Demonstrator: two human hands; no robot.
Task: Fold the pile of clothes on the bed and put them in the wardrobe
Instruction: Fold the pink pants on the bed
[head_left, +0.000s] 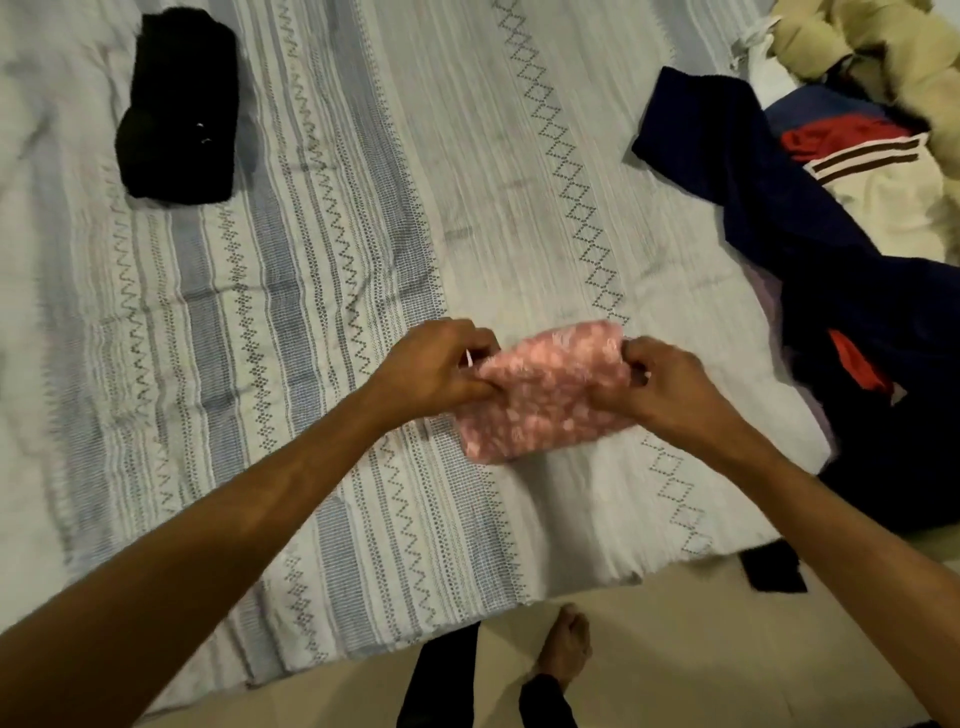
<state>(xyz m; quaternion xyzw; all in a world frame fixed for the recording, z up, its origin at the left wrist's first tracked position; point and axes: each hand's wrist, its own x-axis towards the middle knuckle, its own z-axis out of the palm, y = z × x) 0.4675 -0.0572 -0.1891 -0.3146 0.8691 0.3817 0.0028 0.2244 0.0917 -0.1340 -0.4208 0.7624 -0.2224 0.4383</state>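
A small pink garment with pale spots (540, 395) lies folded into a compact rectangle on the bed (311, 312), near its front edge. My left hand (436, 371) pinches its left edge. My right hand (665, 384) grips its right edge. A folded black garment (179, 104) rests at the far left of the bed. The unfolded pile (831, 234) sits at the right: dark navy cloth, red pieces, a cream item with brown stripes and beige fabric on top.
The bedspread is white with blue-grey woven bands. Below the bed's front edge is a pale floor (675, 649) with my bare foot (566, 644) and a dark object (774, 569) by the bed corner. No wardrobe is in view.
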